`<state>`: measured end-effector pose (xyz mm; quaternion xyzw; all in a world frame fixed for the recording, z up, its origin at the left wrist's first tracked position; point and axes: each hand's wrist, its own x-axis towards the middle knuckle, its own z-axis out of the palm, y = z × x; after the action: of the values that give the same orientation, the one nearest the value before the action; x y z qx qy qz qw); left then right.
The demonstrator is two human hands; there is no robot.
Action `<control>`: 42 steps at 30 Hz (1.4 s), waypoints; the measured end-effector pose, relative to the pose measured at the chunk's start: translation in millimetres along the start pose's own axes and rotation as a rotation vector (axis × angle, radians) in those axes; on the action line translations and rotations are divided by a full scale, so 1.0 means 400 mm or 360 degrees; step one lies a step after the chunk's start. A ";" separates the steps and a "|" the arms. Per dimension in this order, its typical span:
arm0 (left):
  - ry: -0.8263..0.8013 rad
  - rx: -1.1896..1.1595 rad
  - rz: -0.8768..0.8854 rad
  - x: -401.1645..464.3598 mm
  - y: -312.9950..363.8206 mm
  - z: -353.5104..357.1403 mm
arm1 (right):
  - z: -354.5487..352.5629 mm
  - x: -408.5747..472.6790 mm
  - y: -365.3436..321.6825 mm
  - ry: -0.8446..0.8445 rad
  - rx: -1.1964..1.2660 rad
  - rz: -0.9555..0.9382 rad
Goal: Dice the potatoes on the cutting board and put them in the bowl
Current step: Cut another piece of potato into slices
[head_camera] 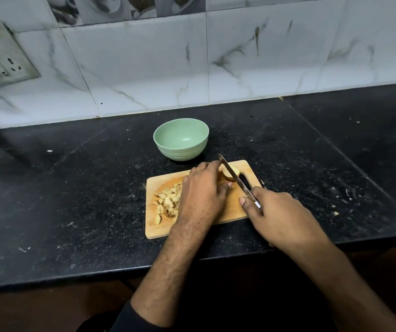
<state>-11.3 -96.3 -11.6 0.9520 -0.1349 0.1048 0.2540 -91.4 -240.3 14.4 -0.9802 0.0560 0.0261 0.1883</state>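
Potato dice (167, 203) lie heaped on the cutting board's (158, 230) left end; beside them the left hand (203, 191), its grip pressed on the remaining potato piece (229, 174), should keep fingertips curled back. Right hand (277, 218), clenched on the knife (236, 179), wants straight, even strokes. Beyond the board on the dark tabletop (72, 188), the green bowl (181, 138) sits empty; nothing blocks it.

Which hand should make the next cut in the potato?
Probably the right hand: it grips the knife, whose blade lies over the potato piece. The left hand steadies that piece.
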 end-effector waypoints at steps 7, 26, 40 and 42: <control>-0.0173 0.0079 0.0060 0.082 0.036 0.018 | -0.012 0.005 0.028 0.0092 0.0089 0.0009; -0.0269 -0.0097 -0.0015 -0.018 0.030 -0.004 | 0.008 -0.027 0.044 -0.0097 0.0020 0.0023; -0.0064 -0.0356 -0.0222 -0.076 0.064 -0.012 | 0.031 -0.029 0.037 -0.0066 0.0075 0.0032; -0.0067 -0.0145 -0.0206 -0.078 0.061 -0.013 | 0.034 -0.027 0.033 -0.0045 0.0062 0.0014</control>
<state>-49.0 -107.5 -4.7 0.9482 -0.0832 0.0619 0.3004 -104.2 -246.2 -2.2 -0.9756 0.0581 0.0397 0.2079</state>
